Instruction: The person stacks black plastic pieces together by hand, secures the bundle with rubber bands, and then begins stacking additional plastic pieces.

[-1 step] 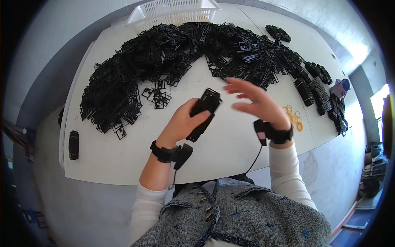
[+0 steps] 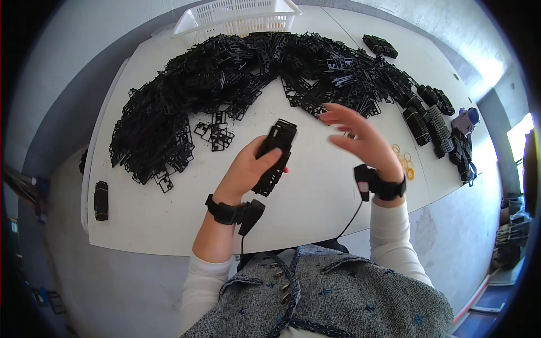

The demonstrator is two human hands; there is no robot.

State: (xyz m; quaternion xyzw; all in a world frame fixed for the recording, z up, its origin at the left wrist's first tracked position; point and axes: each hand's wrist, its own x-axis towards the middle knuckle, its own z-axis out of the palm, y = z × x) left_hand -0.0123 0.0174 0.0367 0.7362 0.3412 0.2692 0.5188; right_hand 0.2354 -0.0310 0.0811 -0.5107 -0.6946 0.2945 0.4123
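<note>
My left hand (image 2: 241, 172) is wrapped round a stack of flat black plastic frames (image 2: 280, 138), its thumb lying across the top. The stack tilts, its far end leaning right. To its right, my right hand (image 2: 363, 139) is raised over the table with thumb and fingers apart, and I see nothing in it. Beyond both hands, a large heap of loose black plastic frames (image 2: 203, 79) curves across the table. A few loose frames (image 2: 215, 133) lie at its inner edge, left of the held stack.
Yellow rubber bands (image 2: 407, 169) lie right of my right hand. Bundled black stacks (image 2: 417, 125) line the table's right side; another bundle (image 2: 101, 200) lies far left. A white plastic basket (image 2: 236, 18) stands at the back. A purple container (image 2: 465, 120) sits at the right edge.
My right hand has moved slightly right, away from the stack. The stack in my left hand has turned a little more upright and shifted slightly left.
</note>
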